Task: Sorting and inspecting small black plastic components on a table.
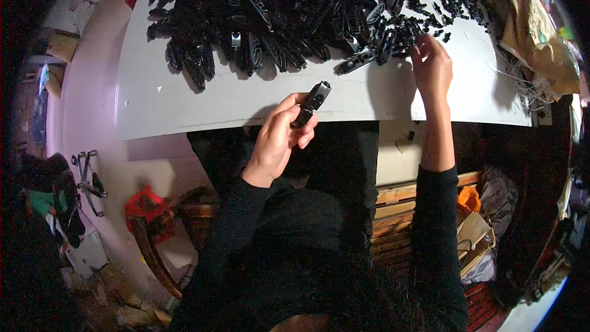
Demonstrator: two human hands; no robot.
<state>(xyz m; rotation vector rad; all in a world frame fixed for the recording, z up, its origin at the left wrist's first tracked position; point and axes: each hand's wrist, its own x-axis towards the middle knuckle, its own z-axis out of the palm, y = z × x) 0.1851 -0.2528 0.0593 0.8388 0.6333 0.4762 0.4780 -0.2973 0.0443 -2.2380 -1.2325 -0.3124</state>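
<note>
Held above the table's near edge, my left hand point(279, 135) is closed around a slim black plastic part point(314, 103) with a shiny grey end pointing up and away. My right hand point(434, 67) reaches over the tabletop to the right side of a heap. Its fingers are bent together at the small black pieces point(402, 50) there; whether one is between the fingertips is hidden. A big pile of black plastic parts point(264, 12), many long and oval with open frames, covers the far half of the white table point(184, 107).
Smaller black pieces point(458, 3) spread along the pile's right side. Thin white strings point(533, 89) and brown wrapping paper point(534, 37) lie at the table's right end. Below stand a slatted wooden bench point(393, 209), an opened cardboard box point(474, 237) and a red bag point(144, 206).
</note>
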